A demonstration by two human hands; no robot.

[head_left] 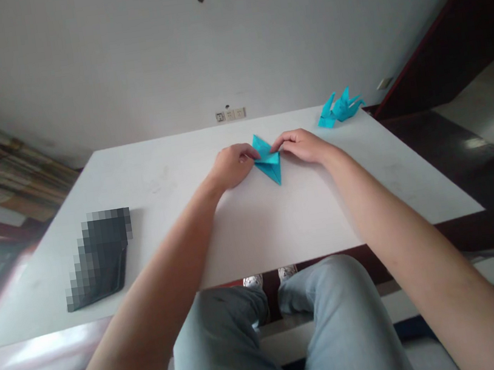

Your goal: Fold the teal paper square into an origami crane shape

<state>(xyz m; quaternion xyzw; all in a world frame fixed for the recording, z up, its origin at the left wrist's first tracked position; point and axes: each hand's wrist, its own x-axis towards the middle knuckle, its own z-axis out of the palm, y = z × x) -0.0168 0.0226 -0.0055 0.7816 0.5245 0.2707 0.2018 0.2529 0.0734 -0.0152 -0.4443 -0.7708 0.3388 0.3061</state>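
Observation:
A blue sheet of folded origami paper (267, 159) lies on the white table between my two hands. It has a pointed tip at the far side, another toward me, and a raised flap across its middle. My left hand (234, 165) grips the paper's left edge, its fingers curled and the thumb near the fold. From the other side, my right hand (300, 145) pinches the right part of the flap with bent fingers. The fingertips partly cover the creases.
Folded blue paper cranes (341, 108) stand at the table's far right corner. A dark flat object (101, 260), partly pixelated, lies at the left on the white table (253, 227). The wall with sockets (230, 115) rises behind the far edge.

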